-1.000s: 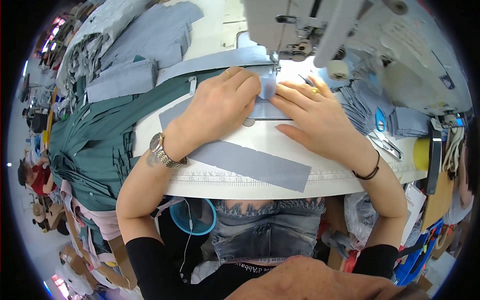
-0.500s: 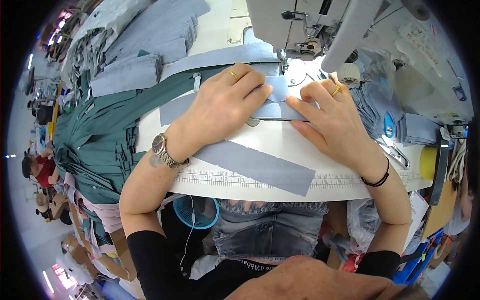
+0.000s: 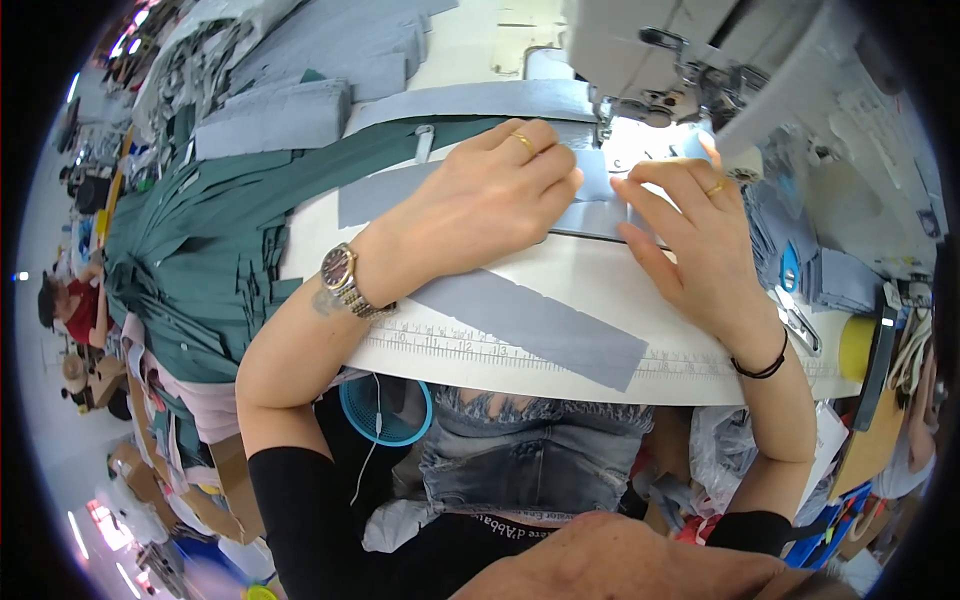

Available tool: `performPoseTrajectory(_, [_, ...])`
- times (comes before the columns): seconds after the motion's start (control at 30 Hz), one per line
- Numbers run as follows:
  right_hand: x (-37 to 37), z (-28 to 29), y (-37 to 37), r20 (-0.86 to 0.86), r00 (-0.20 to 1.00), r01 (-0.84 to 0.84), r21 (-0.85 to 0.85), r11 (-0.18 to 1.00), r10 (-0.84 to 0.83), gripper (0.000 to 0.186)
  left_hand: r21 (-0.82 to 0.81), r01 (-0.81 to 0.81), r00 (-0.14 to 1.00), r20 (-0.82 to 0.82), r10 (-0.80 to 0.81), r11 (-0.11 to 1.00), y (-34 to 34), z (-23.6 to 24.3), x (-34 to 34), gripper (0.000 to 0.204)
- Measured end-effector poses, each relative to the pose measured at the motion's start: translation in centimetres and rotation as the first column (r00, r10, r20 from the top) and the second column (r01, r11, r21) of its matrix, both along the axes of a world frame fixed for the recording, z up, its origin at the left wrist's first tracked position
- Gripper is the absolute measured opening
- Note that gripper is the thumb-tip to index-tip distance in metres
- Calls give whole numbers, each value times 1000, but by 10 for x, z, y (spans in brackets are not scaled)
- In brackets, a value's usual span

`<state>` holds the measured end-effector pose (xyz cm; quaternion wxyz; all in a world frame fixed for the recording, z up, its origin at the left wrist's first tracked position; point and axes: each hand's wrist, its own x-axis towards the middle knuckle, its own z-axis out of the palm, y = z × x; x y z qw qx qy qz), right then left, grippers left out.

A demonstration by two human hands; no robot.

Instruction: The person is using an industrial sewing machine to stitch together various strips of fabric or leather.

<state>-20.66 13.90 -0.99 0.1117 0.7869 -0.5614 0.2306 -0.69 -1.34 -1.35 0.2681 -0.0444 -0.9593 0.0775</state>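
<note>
My left hand [image 3: 500, 195] is closed, its bent fingertips on the left part of a small light blue-grey fabric piece [image 3: 593, 172]. That piece lies over a smooth grey strip [image 3: 590, 220] with a dark lower edge, just in front of the sewing machine's presser foot [image 3: 603, 118]. My right hand [image 3: 690, 230] has its index fingertip at the right edge of the small piece. Its thumb stands apart, lower down, and the other fingers are bent. Dark green fabric [image 3: 380, 150] runs from the left toward the needle area, partly under my left hand.
A long grey fabric strip [image 3: 540, 330] crosses the printed ruler [image 3: 480, 352] near the table's front edge. Stacked grey pieces [image 3: 270, 120] lie back left. Snips [image 3: 795, 318], a blue-handled tool [image 3: 790, 265] and more grey pieces [image 3: 845, 280] are at the right.
The whole view has shifted, so the table and machine sit further right. My right index fingertip has come off the small piece's lower corner to its right edge; my left hand stays on it.
</note>
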Motion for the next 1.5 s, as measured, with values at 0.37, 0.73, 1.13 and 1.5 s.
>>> performPoseTrajectory(0.37, [1, -2, -3, -28, 999, -22, 25, 999, 23, 32, -92, -8, 1000, -24, 5, 996, 0, -4, 1, 33])
performPoseTrajectory(0.73, [-1, -1, -3, -8, 1000, 6, 60, 998, -5, 31, -27, -3, 1000, -28, 3, 1000, -7, -4, -7, 32])
performPoseTrajectory(1.13, [2, 2, -7, -3, 1000, 4, 112, 994, -3, 30, 85, -6, 999, -54, 11, 996, -15, -13, -5, 21])
performPoseTrajectory(1.5, [3, 0, -8, 58, 998, -27, 123, 992, 20, 28, -62, -567, 823, -81, 562, 821, 40, 32, 170, 26])
